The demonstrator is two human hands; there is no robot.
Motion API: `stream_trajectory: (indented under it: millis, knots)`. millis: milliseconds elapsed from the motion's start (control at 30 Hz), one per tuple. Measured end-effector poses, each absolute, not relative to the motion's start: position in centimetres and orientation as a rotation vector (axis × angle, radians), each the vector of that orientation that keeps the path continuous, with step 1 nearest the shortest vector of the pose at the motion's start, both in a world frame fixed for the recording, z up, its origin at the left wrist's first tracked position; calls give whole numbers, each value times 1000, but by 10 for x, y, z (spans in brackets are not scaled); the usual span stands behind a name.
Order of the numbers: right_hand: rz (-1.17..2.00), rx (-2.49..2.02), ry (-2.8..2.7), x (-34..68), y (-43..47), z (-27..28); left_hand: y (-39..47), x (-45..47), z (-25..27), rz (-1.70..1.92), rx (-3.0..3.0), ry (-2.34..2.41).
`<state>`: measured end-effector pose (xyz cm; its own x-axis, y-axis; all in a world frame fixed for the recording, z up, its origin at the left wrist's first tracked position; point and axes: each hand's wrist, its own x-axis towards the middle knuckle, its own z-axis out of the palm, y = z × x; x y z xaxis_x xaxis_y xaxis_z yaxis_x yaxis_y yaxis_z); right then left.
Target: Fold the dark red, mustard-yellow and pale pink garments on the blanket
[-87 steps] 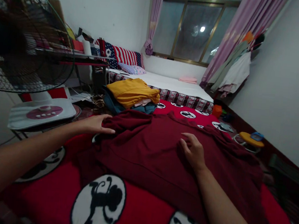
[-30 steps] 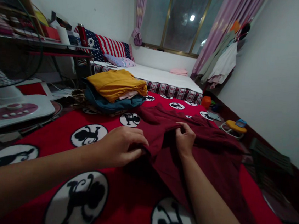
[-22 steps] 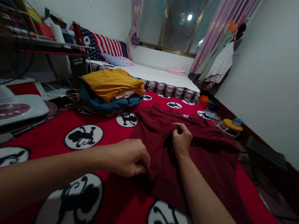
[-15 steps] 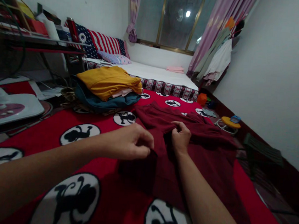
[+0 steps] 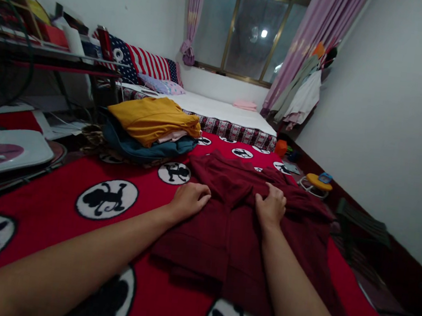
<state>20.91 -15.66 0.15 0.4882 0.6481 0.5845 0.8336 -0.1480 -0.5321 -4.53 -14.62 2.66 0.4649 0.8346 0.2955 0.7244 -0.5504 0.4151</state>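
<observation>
A dark maroon garment (image 5: pixel 202 242) with long sleeves or legs lies spread on a red blanket (image 5: pixel 141 251) patterned with black figures in white circles. My left hand (image 5: pixel 190 199) rests palm down at the garment's left edge, its fingers loosely bent and pinching no fabric that I can see. On the right, my right hand (image 5: pixel 271 207) lies on the cloth with thumb and fingers apart. Between the hands the two front edges of the garment meet along a line, and its lower hem lies flat toward me.
A stack of folded clothes (image 5: pixel 154 127), mustard on top and teal below, sits at the blanket's far left. Beyond is a bed (image 5: pixel 216 107) under a window. A cluttered desk (image 5: pixel 56 54) and a fan base (image 5: pixel 11 152) stand left; a yellow stool (image 5: pixel 318 182) stands right.
My left hand has let go of the lifted front flap, which now lies flat, and has drawn back to the left. My right hand has released its edge and shifted right.
</observation>
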Motion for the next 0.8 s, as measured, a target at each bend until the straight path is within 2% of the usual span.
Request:
stream_trajectory:
  millis: [167,367,500,567,700,800]
  knots:
    - [-129,-1903,-1291,233,-152,0,-152,-45,13,691,2615,1235]
    - [-421,-1515,-675,264,-153,13,-152,-42,13,709,2644,1191]
    - [-470,-1399,-750,250,-142,34,-151,-39,12,708,2665,1192]
    - [-343,-1368,-984,227,-126,46,-152,-38,12,705,2673,1207]
    - [148,-1453,-1480,165,-81,59,-154,-38,11,697,2692,1210]
    - [210,-1532,-1666,123,-47,58,-154,-39,10,696,2709,1200]
